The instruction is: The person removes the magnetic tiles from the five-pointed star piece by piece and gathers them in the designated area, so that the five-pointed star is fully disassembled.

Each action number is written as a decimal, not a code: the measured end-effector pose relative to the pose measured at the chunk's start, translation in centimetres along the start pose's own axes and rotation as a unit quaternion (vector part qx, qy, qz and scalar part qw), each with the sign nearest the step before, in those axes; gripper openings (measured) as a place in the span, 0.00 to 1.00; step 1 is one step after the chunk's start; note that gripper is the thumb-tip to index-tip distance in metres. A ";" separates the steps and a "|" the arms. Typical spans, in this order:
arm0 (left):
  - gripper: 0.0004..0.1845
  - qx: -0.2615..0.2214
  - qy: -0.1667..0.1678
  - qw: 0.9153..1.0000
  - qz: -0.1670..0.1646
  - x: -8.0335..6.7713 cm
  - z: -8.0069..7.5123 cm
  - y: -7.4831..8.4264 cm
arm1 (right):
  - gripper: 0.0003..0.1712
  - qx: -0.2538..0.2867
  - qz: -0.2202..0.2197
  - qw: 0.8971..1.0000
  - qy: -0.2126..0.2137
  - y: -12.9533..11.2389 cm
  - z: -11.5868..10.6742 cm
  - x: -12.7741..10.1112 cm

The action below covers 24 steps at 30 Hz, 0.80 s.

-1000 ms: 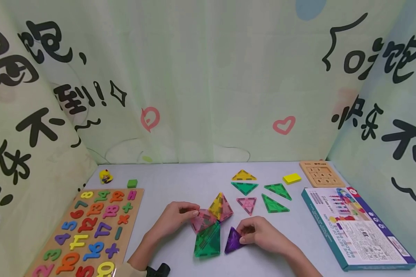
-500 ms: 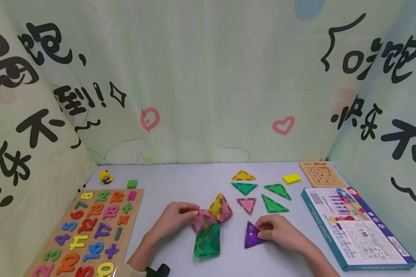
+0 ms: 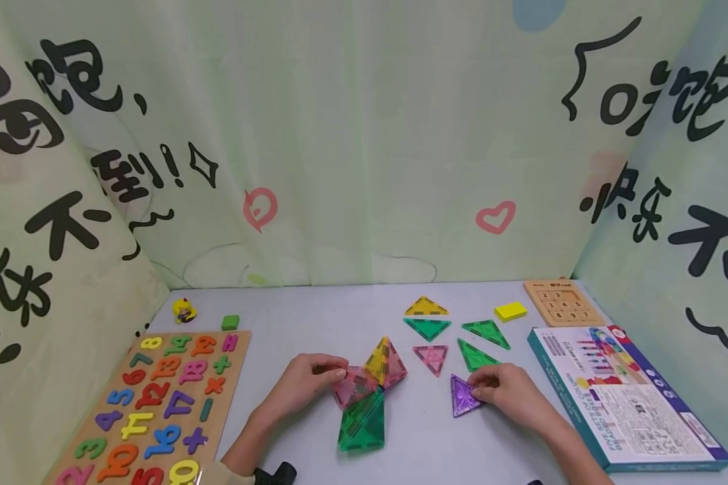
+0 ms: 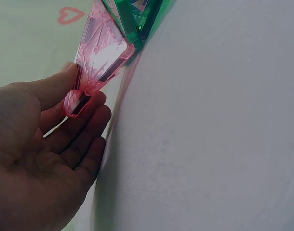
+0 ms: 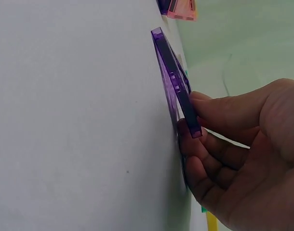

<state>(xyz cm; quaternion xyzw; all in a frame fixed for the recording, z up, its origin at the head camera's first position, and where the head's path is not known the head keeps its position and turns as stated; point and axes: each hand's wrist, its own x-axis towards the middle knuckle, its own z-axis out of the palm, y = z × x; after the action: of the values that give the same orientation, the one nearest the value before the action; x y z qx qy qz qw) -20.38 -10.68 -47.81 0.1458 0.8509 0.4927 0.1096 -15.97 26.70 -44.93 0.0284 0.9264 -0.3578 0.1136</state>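
My left hand (image 3: 312,382) pinches the outer corner of a pink translucent magnetic tile (image 3: 354,386), thumb on one side and fingers on the other in the left wrist view. That tile belongs to a joined cluster with a green tile (image 3: 362,424) in front and a yellow tile (image 3: 377,360) at the back. Between right thumb and fingers, a purple triangular magnetic tile (image 3: 464,396) is held tilted close over the table. The right hand (image 3: 512,394) is right of the cluster, just in front of a loose green triangle (image 3: 476,354).
Loose triangles lie behind: a pink one (image 3: 432,359), a yellow one (image 3: 427,306) and several green. A number board (image 3: 230,377) lies at left. On the right are a flat box (image 3: 631,397), a wooden puzzle (image 3: 563,303) and a yellow block (image 3: 510,312).
The right hand has carried the purple tile rightward and slightly back, away from the cluster. My left hand stays in place on the pink tile.
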 end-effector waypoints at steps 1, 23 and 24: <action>0.17 -0.001 0.001 1.000 0.001 0.0 0.0 0.0 | 0.12 -0.001 0.000 1.000 0.003 0.0 0.0 0.1; 0.17 0.004 0.000 1.000 -0.006 0.0 -0.1 0.0 | 0.11 0.011 -0.063 0.997 0.041 -5.7 2.9 1.5; 0.17 0.004 0.000 1.000 -0.004 0.0 -0.1 0.0 | 0.12 0.014 -0.070 0.997 0.036 -6.3 3.4 1.6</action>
<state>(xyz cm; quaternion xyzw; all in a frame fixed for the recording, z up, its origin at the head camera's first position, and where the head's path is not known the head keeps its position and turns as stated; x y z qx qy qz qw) -20.45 -10.75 -47.74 0.1425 0.8536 0.4886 0.1112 -17.76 19.72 -43.62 -0.0220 0.9244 -0.3770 0.0542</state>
